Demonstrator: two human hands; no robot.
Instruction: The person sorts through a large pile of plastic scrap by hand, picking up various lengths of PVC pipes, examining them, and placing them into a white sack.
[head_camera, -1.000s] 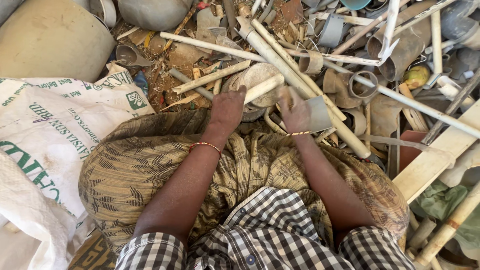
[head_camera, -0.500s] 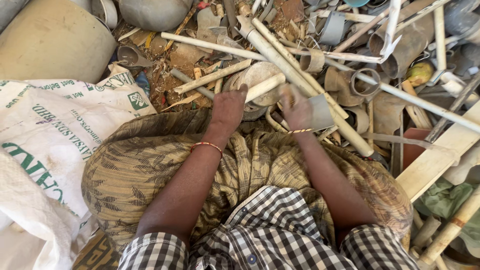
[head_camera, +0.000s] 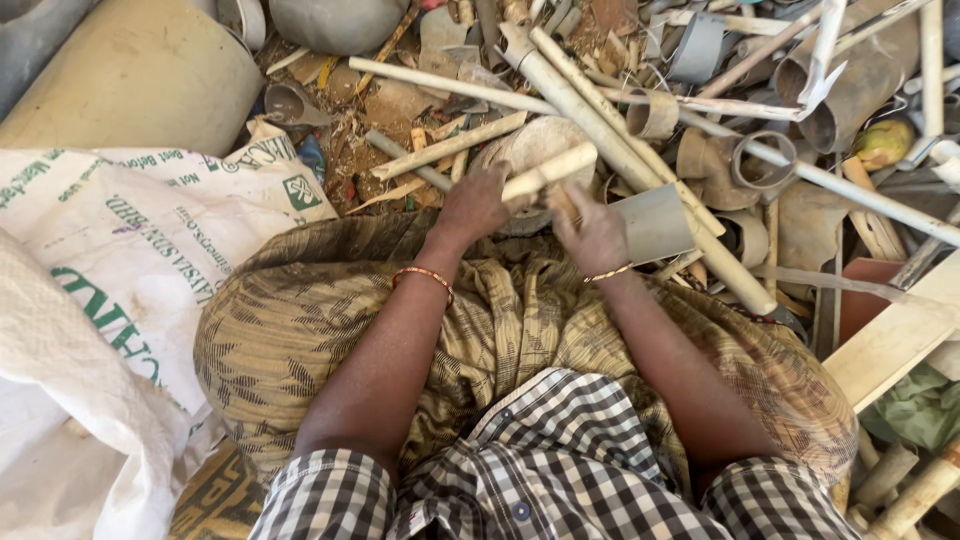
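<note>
While seated at a scrap pile, a person works a short pipe offcut (head_camera: 548, 170).
Left hand (head_camera: 472, 205) grips its near end; right hand (head_camera: 592, 232) closes on a grey pipe piece (head_camera: 655, 224), steadying both over the lap.

This looks like a scrap-sorting yard, probably for plastic recycling. Broken pale pipes (head_camera: 620, 130), cut pipe rings (head_camera: 765, 160) and dusty offcuts cover the ground, beside printed woven sacks (head_camera: 150, 250).

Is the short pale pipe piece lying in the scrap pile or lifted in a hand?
Lifted. The left hand grips one end of the short pale pipe piece, which slants above the scrap pile.
</note>
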